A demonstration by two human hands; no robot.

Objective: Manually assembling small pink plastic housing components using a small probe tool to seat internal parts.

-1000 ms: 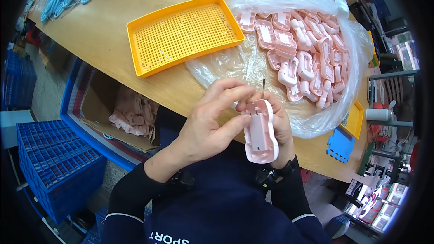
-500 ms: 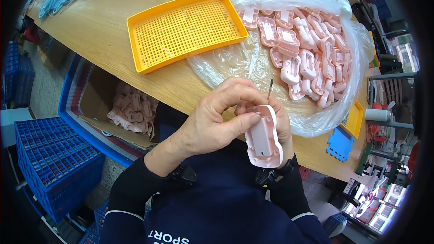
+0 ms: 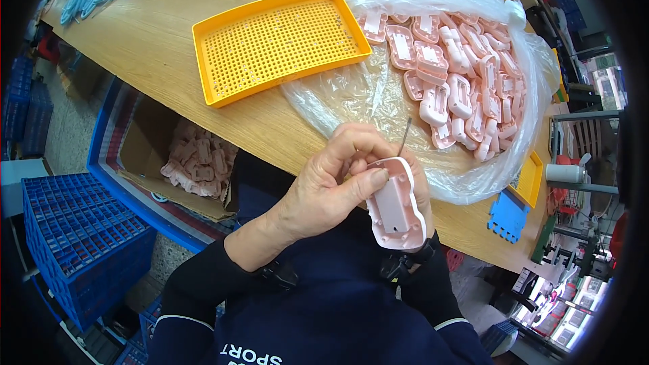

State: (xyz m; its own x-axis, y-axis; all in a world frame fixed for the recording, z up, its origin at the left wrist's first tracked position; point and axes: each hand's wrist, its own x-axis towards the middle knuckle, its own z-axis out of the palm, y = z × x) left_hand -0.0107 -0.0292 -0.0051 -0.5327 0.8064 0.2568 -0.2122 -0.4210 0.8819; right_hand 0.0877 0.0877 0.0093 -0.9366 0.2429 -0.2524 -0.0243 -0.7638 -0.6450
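Over the wooden table (image 3: 169,47), a smooth pink oblong plastic casing (image 3: 395,204) is gripped by both the left hand (image 3: 331,186) and the right hand (image 3: 420,186), now tilted further upright than before

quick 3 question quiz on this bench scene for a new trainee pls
1. True or false: the orange tray on the table holds pink parts.
2. Where does the pile of pink parts lie? A) on a clear plastic bag B) in the blue crate
3. Which hand has its thumb on the pink part being held?

Key: 1 false, it holds none; 2 A; 3 the left hand, while the right hand is behind the part.
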